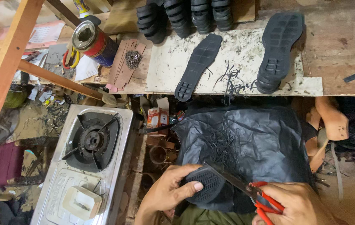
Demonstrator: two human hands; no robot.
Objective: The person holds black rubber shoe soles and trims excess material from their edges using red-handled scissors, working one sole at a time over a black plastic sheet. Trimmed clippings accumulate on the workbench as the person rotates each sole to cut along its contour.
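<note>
Lower centre: left hand (167, 189) clamped on black rubber sole (204, 185); right hand (296, 204), lower right, fingers closed thru red-handled scissors (248, 189), blades at sole edge. Gas stove (87, 160) lower left.

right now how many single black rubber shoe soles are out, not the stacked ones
3: one flat black rubber sole lying mid-bench, a thicker heeled one to its right, and one in the left hand by the red-handled scissors. Others may be hidden.
</note>
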